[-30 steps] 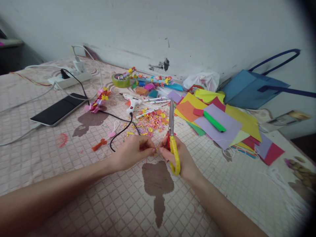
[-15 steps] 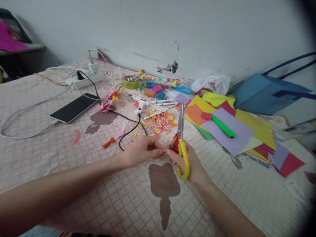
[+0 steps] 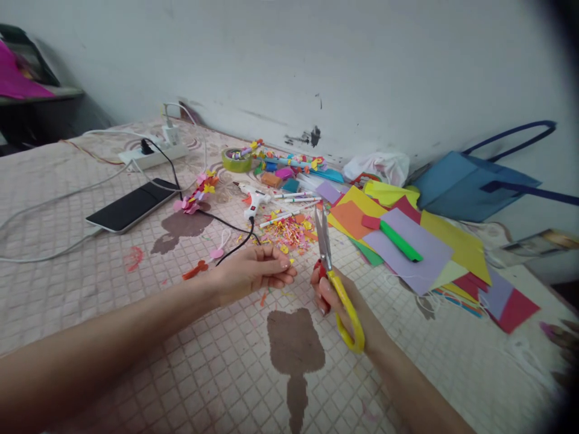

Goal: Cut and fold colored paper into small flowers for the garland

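My left hand (image 3: 253,271) pinches a tiny yellow paper piece (image 3: 292,261) between thumb and forefinger. To its right, my right hand (image 3: 346,301) is closed round the yellow-and-red handles of a pair of scissors (image 3: 324,241), blades pointing up and slightly parted. The two hands are apart. Just beyond them lies a heap of coloured paper scraps (image 3: 294,235). A white glue gun (image 3: 256,200) rests behind my left hand. Beside my left wrist are an orange paper shape (image 3: 195,269) and a pink paper piece with a white loop (image 3: 217,252).
Coloured paper sheets (image 3: 411,241) with a green marker-like stick (image 3: 400,240) are spread at right, before a blue bag (image 3: 470,181). At left lie a phone (image 3: 133,205), a power strip (image 3: 154,158) and loose cables. Green tape (image 3: 236,160) and a paper-flower bunch (image 3: 196,193) stand further back.
My hands have moved apart. The scissors have tilted left and their blades have parted slightly. The yellow piece stays in my left fingertips.
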A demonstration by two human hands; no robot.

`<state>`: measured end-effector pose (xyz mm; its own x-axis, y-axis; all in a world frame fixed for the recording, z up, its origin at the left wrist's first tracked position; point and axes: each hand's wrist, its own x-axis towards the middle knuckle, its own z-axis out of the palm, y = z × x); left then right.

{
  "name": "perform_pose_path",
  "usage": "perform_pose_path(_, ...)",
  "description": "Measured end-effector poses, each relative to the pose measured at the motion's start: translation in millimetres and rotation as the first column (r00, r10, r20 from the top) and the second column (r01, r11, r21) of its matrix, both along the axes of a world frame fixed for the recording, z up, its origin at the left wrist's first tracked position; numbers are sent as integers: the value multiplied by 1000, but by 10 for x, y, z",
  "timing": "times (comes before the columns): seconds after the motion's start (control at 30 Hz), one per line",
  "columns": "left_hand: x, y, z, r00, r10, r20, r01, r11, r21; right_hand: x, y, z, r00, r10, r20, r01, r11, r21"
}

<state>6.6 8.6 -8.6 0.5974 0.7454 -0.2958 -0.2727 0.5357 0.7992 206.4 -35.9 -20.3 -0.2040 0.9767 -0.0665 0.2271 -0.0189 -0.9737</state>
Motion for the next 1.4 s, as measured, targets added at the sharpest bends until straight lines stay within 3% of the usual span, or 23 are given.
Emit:
perform_pose_path(0.27,-33,27,11,997,-10,80,14,998,-57,42,4,14,995,75,61,-74,997,-8)
perform_pose_path(0.4,-54,71,29,996,24,84,-19,998,-60,69,10,88,974,25,225,-39,998,58)
perform_pose_path(0.53,-10,17,20,998,29,53,-28,1000,-12,170,78,121,838,-116,533,11,980,196)
perform_pose_path(0.63,84,-148,-43,1000,-11,8,11,1000,20,307,167,99,707,-212,675,32,962,270)
perform_pose_path(0.8,211,-397,-168,987,-153,-40,157,980,122,550,293,29,548,-287,785,33,946,323)
perform_pose_path(1.03,136,-264,-118,999,-45,-12,46,996,82,713,379,-38,369,-283,886,77,959,274)
perform_pose_path(1.17,52,-139,-104,999,25,-21,-23,995,101,722,385,-47,318,-287,903,101,958,269)
perform_pose_path(1.4,-53,-70,-97,996,91,5,-91,993,70,836,427,-68,349,-335,875,111,942,317)
